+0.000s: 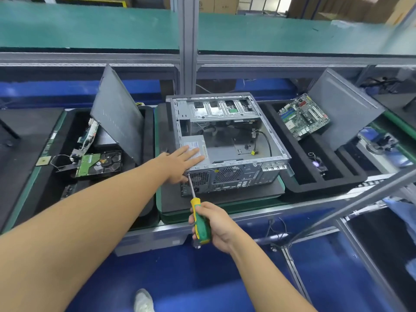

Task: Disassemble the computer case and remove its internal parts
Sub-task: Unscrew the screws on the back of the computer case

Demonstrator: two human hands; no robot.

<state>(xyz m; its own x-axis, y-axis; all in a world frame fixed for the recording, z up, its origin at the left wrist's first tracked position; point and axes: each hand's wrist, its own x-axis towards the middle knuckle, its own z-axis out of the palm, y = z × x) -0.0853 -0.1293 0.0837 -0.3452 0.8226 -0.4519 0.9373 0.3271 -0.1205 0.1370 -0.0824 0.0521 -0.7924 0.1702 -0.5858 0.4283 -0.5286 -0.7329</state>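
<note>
Screwdriver [195,200] tip hidden where it meets the case [227,145] rear, behind the left hand [180,163]. Left thumb out of sight under the palm. Power supply [203,152] label half covered, text too small to read. Leaning panel [117,113] hides parts behind it. Shoe [144,300] cut off at the bottom edge.

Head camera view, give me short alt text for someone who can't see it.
A person's right hand drives a green-and-yellow screwdriver into the rear panel of an open grey metal computer case, while the left hand rests flat on the silver power supply inside. A green motherboard lies in the black foam tray to the right.
</note>
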